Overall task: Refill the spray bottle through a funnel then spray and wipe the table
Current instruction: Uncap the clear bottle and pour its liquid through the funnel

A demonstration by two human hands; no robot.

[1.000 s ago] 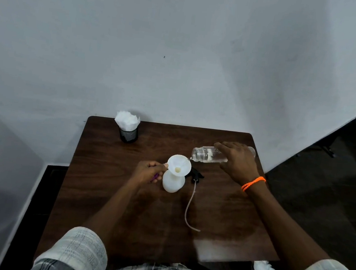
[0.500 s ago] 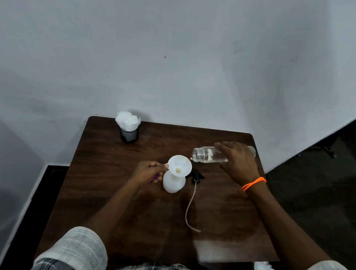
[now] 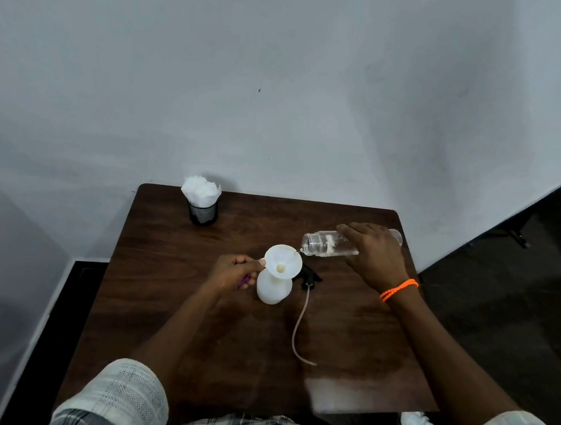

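Head view looks down on a white plastic spray bottle standing near the middle of a dark brown wooden table, with a white plastic funnel seated in its neck. The left hand pinches the funnel's rim on the side away from the pouring; something purple shows under its fingers, which I cannot identify. The right hand is wrapped round a clear plastic bottle, tipped almost level with its open mouth at the funnel's edge.

Refilling looks under way: some liquid remains in the clear bottle. The black trigger head with its clear dip tube lies just beside the spray bottle, so refitting, spraying and wiping all remain.

Far from the spray bottle, at the table's back corner, a black mesh cup of white tissues stands against a plain grey-white wall. Dark floor surrounds the table.
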